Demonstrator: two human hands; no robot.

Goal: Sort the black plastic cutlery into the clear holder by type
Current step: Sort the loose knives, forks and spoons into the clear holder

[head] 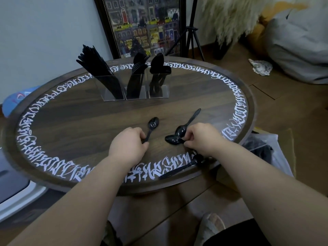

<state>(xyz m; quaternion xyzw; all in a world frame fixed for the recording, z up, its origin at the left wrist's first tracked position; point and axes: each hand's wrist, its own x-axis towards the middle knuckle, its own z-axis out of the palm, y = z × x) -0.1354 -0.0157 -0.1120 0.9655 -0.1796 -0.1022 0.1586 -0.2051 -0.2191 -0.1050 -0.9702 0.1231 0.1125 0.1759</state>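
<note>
While curled: both hands (128, 144) on spoons (153, 124)

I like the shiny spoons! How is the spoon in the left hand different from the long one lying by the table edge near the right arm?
The left hand pinches its spoon by the handle, while the edge spoon lies untouched. The held spoon points away toward the clear holder; the edge spoon lies sideways along the rim. The held spoon's bowl shows clearly; the edge spoon's is partly hidden by the right arm. Both are black plastic.

Round dark wooden table (74, 110) ringed with white calligraphy — on it a clear three-compartment holder (134, 87) and four loose black plastic spoons (153, 123).
</note>
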